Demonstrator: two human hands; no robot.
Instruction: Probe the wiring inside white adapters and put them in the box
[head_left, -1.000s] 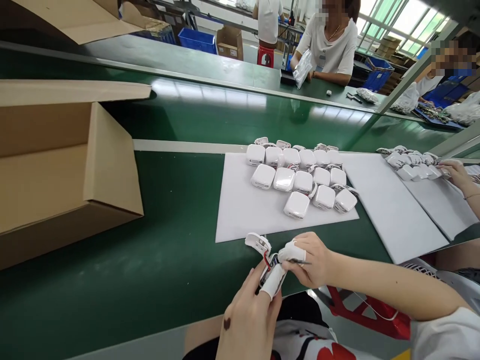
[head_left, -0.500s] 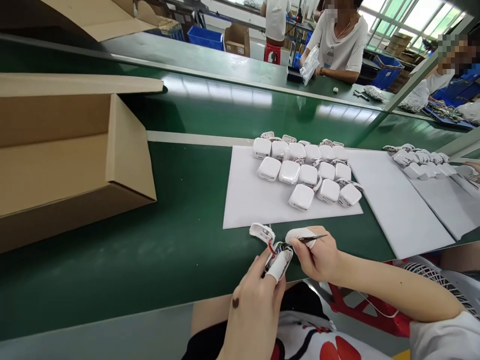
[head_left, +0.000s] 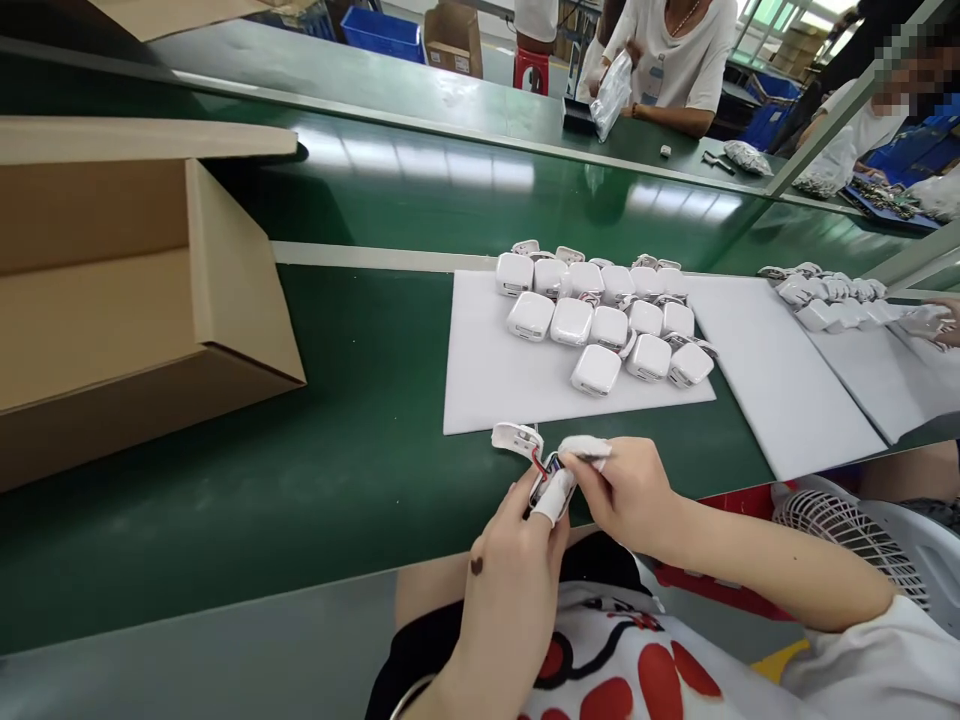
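My left hand (head_left: 506, 575) is closed around a small white electronic housing (head_left: 537, 490), open at the top with coloured wires showing. A white curved cover piece (head_left: 516, 438) hangs off its far left side on a red wire. White finger cots cover a finger of each hand. My right hand (head_left: 630, 490) is pinched at the right edge of the housing, its fingertips by the wires. The slim, dark pointed tool in it, which looks like tweezers, is almost wholly hidden now. Beyond my hands, several closed white housings (head_left: 597, 371) stand in rows on a white foam sheet (head_left: 480, 390).
A large open cardboard box (head_left: 244, 300) stands at the left of the green table (head_left: 360, 480). At the right lie more foam sheets (head_left: 757, 370) with another group of white housings (head_left: 832, 315), beside another person's hand (head_left: 946, 320). Across the bench a person (head_left: 675, 70) handles a plastic bag (head_left: 613, 95).
The view has tilted down slightly. My right hand has turned, and the pointed tool that stuck out over it is now mostly out of sight. The left hand keeps its hold on the housing.
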